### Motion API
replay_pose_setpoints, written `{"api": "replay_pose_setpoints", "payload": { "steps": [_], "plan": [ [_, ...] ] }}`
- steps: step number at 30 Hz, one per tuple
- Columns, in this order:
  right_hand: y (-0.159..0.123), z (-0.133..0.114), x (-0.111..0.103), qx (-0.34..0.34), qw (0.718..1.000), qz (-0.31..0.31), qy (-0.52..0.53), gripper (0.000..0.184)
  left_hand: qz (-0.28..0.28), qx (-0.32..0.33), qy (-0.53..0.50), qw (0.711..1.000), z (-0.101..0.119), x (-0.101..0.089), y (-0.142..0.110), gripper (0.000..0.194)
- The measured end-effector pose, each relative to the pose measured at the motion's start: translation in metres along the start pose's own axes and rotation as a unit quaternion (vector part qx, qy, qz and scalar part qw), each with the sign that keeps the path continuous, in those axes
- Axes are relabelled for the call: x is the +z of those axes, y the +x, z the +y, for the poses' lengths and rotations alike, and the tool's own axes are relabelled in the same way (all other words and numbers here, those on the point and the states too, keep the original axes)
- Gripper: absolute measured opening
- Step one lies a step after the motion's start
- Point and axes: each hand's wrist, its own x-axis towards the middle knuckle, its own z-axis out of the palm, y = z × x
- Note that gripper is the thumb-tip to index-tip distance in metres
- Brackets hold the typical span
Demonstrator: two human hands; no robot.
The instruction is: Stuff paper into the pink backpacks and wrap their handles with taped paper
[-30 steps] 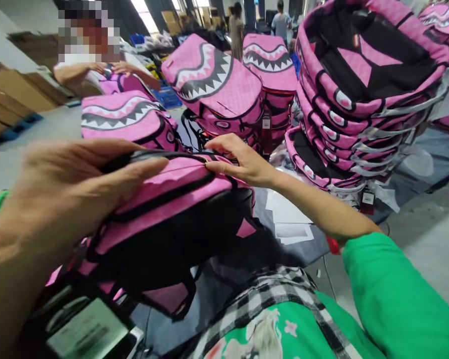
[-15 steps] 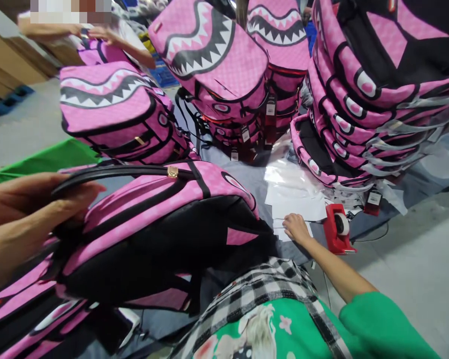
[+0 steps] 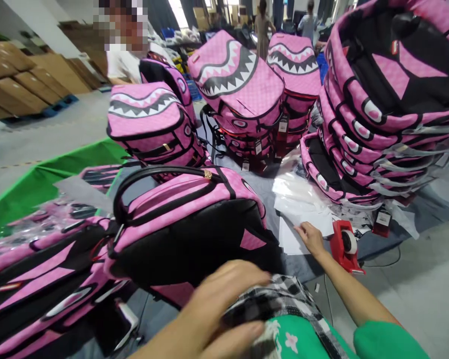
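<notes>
A pink and black duffel bag [image 3: 194, 239] lies on its side in front of me, its black handle [image 3: 153, 172] arching up. My left hand [image 3: 224, 299] is in front of the bag near my apron, slightly blurred, thumb apart from the fingers, holding nothing. To the right of the bag, my right hand [image 3: 311, 238] pinches the edge of a white paper sheet [image 3: 314, 222]. More white paper [image 3: 289, 238] lies under and beside that hand. Just right of it stands a red tape dispenser [image 3: 344, 247] with a white roll.
Pink bags with shark-teeth prints [image 3: 224, 75] stand at the back. A tall stack of pink bags [image 3: 362, 129] rises at right. More bags [image 3: 41, 279] and clear plastic [image 3: 41, 224] lie at left. A person [image 3: 121, 65] stands behind; cartons [image 3: 15, 85] sit far left.
My left hand has let go of the duffel bag's handle and moved right, toward my apron. The right hand now lifts a paper edge. The view has tilted up and left.
</notes>
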Motion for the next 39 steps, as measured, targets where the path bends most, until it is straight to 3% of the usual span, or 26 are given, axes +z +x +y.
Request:
{"api": "replay_pose_setpoints", "payload": {
  "steps": [1,2,4,7,10,13,15,18,22,24,26,29,30,31,32,34,35,37,39],
  "plan": [
    [-0.005,-0.009,-0.012,-0.006,1.0,0.025,0.001,0.039,-0.067,-0.058,-0.068,0.994,-0.007,0.019,0.015,0.045],
    [-0.011,-0.02,-0.023,-0.019,0.998,0.053,0.009,0.04,-0.083,-0.112,-0.124,0.982,-0.016,0.038,0.032,0.047],
    [-0.024,-0.046,-0.042,-0.069,0.989,0.122,0.047,0.04,-0.078,-0.159,-0.187,0.966,-0.037,0.071,0.063,0.069],
    [-0.04,-0.083,-0.053,-0.104,0.963,0.201,0.147,0.039,0.0,-0.193,-0.25,0.949,-0.063,0.11,0.093,0.082],
    [-0.043,-0.101,-0.046,-0.03,0.954,0.197,0.225,0.039,0.109,-0.223,-0.332,0.91,-0.08,0.134,0.103,0.074],
    [-0.039,-0.098,-0.035,0.062,0.939,0.145,0.305,0.04,0.202,-0.229,-0.385,0.871,-0.091,0.149,0.109,0.056],
    [-0.036,-0.09,-0.033,0.094,0.921,0.086,0.369,0.043,0.233,-0.237,-0.382,0.863,-0.098,0.155,0.112,0.05],
    [-0.037,-0.076,-0.038,0.099,0.899,0.026,0.425,0.049,0.254,-0.248,-0.363,0.861,-0.106,0.163,0.115,0.048],
    [-0.033,-0.052,-0.054,0.146,0.9,0.041,0.41,0.047,0.257,-0.258,-0.334,0.869,-0.112,0.17,0.114,0.046],
    [-0.027,-0.031,-0.071,0.194,0.899,0.105,0.377,0.049,0.253,-0.258,-0.312,0.879,-0.115,0.171,0.113,0.044],
    [-0.019,-0.005,-0.096,0.25,0.887,0.217,0.322,0.048,0.242,-0.25,-0.289,0.892,-0.115,0.17,0.11,0.04],
    [-0.007,0.025,-0.131,0.282,0.821,0.472,0.154,0.038,0.195,-0.228,-0.271,0.915,-0.11,0.164,0.104,0.033],
    [-0.003,0.028,-0.135,0.266,0.8,0.528,0.105,0.034,0.172,-0.22,-0.27,0.921,-0.106,0.161,0.101,0.031],
    [0.003,0.029,-0.134,0.228,0.806,0.541,0.071,0.03,0.144,-0.208,-0.266,0.93,-0.1,0.157,0.098,0.028],
    [0.011,0.026,-0.127,0.174,0.842,0.508,0.056,0.027,0.113,-0.191,-0.253,0.942,-0.094,0.152,0.095,0.025],
    [0.03,0.015,-0.1,0.049,0.931,0.358,0.054,0.019,0.048,-0.14,-0.204,0.968,-0.078,0.137,0.088,0.021],
    [0.041,0.009,-0.082,-0.001,0.958,0.283,0.05,0.018,0.022,-0.109,-0.17,0.979,-0.07,0.128,0.084,0.021],
    [0.061,0.002,-0.047,-0.027,0.979,0.197,0.043,0.017,-0.008,-0.054,-0.105,0.993,-0.053,0.108,0.074,0.021],
    [0.076,0.005,-0.022,-0.016,0.987,0.158,0.035,0.018,0.0,-0.032,-0.065,0.997,-0.037,0.086,0.062,0.02]
  ]
}}
